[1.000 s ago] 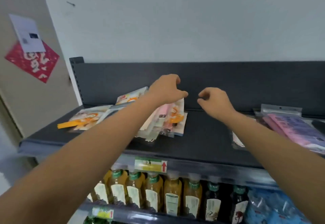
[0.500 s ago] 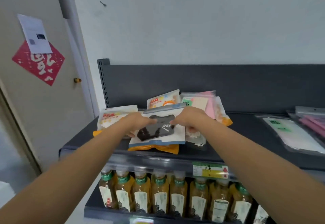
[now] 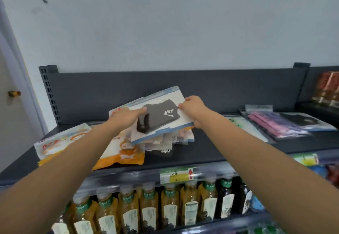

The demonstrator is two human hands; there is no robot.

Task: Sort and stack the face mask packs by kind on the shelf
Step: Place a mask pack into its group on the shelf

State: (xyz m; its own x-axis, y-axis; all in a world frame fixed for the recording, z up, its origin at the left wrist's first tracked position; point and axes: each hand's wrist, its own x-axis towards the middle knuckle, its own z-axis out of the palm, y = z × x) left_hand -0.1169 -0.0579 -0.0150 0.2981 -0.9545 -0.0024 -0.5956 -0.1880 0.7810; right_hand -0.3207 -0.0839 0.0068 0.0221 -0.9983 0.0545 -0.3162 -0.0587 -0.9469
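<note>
Gripping black mask pack (image 3: 161, 117): left hand (image 3: 126, 118), right hand (image 3: 194, 108).

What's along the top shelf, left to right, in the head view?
white-and-orange pack → left hand → black mask pack, gripped by both hands → right hand → clear pack with green print → pink-and-purple pack → dark pack in clear sleeve → red boxes
</note>
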